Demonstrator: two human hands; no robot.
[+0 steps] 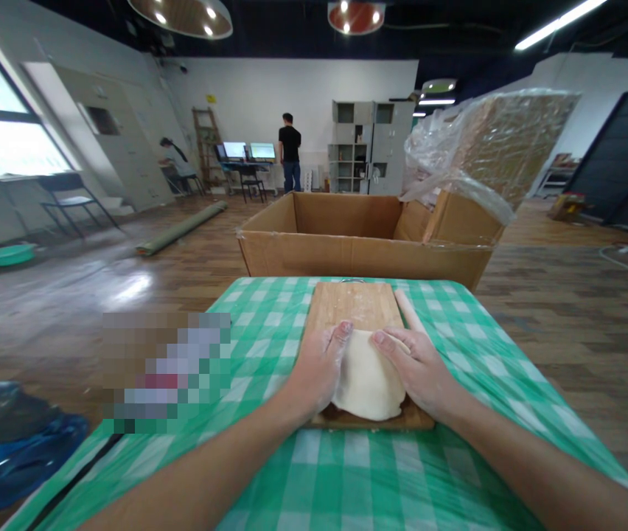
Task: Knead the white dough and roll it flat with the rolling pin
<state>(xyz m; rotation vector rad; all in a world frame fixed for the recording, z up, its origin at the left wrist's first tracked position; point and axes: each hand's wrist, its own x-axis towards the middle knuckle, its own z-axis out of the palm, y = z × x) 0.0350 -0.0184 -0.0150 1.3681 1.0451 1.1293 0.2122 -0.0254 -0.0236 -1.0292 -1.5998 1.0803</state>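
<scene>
A flat, pale sheet of dough (372, 380) is held up at its far edge between my two hands, over a wooden cutting board (354, 304) dusted with flour. My left hand (322, 363) grips the dough's left side, thumb on top and floury. On the other side my right hand (416, 363) pinches the far right edge, its thumb pressed on the dough. The fingers beneath the sheet are hidden. Just beyond my right hand, a rolling pin (409, 310) lies along the board's right edge.
A green checked cloth (458, 317) covers the table. A blurred-out object (167, 369) rests at its left edge. Behind stands a large open cardboard box (358, 254) with plastic-wrapped board (513, 147). A blue plastic bag (21, 450) lies left. Two people are farther back.
</scene>
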